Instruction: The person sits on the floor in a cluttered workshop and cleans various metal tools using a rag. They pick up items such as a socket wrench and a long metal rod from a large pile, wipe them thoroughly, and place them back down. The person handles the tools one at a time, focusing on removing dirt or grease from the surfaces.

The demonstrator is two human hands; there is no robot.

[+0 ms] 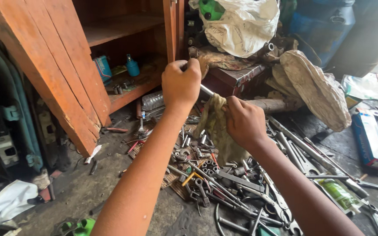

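Grimy concrete floor (106, 179) strewn with loose tools (224, 179).

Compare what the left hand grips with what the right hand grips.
The left hand is closed around a shiny metal tool, rigid and thin; the right hand pinches a dirty olive rag, soft and hanging limp. The tool is mostly hidden in the fist; the rag shows nearly whole. They meet where the rag wraps the tool, above the pile of loose tools.

An orange wooden cabinet (62, 65) stands open on the left, a small blue bottle (132, 66) on its shelf. A heap of wrenches and sockets (224, 179) covers the floor. Behind it sits a white plastic bag (241, 26) beside a dirty sack (316, 87). A blue box (370, 140) lies at right.
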